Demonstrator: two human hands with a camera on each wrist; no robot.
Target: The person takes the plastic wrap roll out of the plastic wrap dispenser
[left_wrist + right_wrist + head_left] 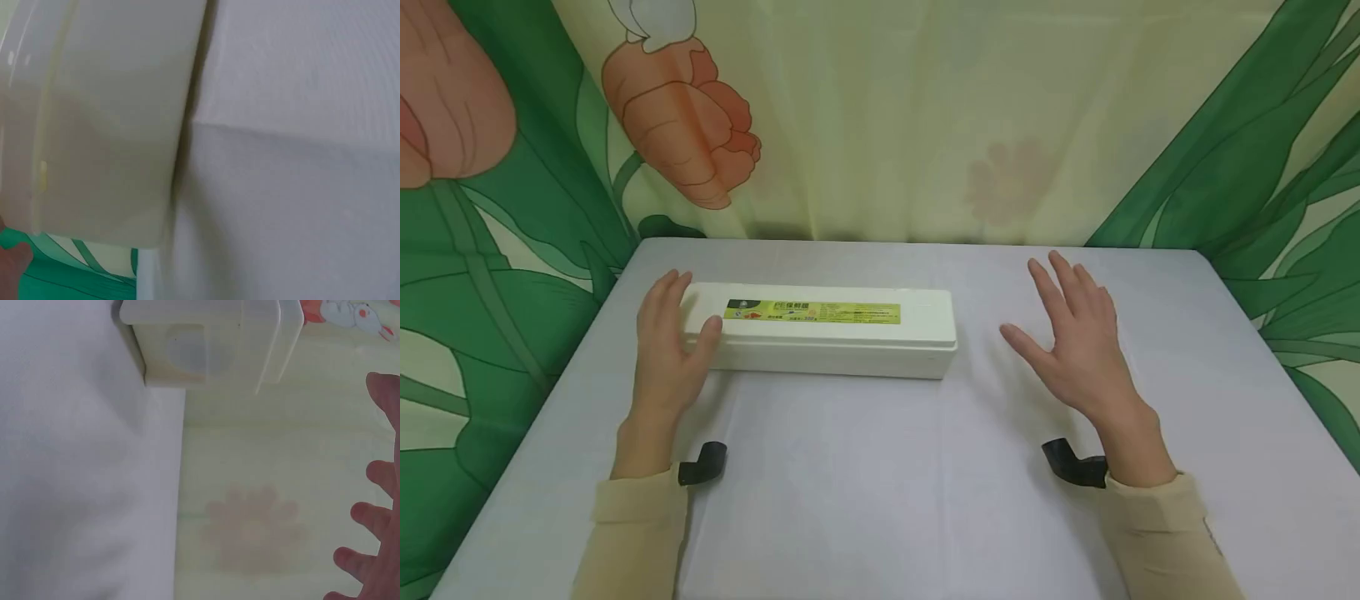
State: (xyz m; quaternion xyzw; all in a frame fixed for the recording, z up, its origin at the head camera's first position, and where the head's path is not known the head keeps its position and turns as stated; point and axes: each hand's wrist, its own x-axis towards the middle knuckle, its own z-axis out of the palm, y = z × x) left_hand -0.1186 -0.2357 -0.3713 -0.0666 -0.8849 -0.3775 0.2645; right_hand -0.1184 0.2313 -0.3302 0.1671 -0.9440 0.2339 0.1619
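A long white cling film box (835,358) with a yellow-green label (812,312) lies crosswise on the table, its lid down. At its left end is my left hand (668,346), fingers extended and thumb over the near left corner; whether it touches the box I cannot tell. In the left wrist view the box's plain side (112,137) fills the upper left, with a bit of fingertip at the lower left edge. My right hand (1075,350) hovers to the right of the box, apart from it, fingers spread and holding nothing. The right wrist view shows the box's end (194,350).
A white cloth covers the table (850,492). Behind it hangs a pale curtain (880,125) printed with leaves, flowers and a carrot-like shape. Black curved pieces (703,463) stick out at both wrists, beside beige sleeves.
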